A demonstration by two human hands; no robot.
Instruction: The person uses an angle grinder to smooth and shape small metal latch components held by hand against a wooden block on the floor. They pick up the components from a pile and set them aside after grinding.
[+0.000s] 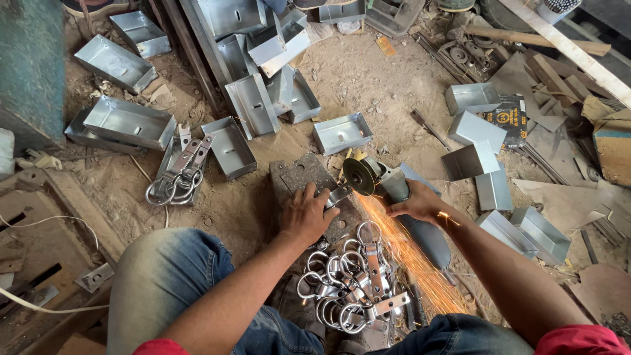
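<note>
Left hand point(306, 213) pins metal piece point(337, 195) — right hand point(415, 205) grips sparking grinder point(388, 187).

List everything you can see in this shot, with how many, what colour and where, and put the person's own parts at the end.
angle grinder: one, grey with a dark disc, centre, throwing orange sparks toward the person
small metal piece: one, grey, against the disc on the dark metal block
ring clamps: a pile, silver, between the knees
second clamp pile: several, silver, left of the block
sheet-metal trays: many, grey, scattered over the sandy floor
wooden planks: a few, pale, upper right
left hand: one, pressing the piece on the block
right hand: one, gripping the grinder body
knees in jeans: two, blue, bottom
</note>
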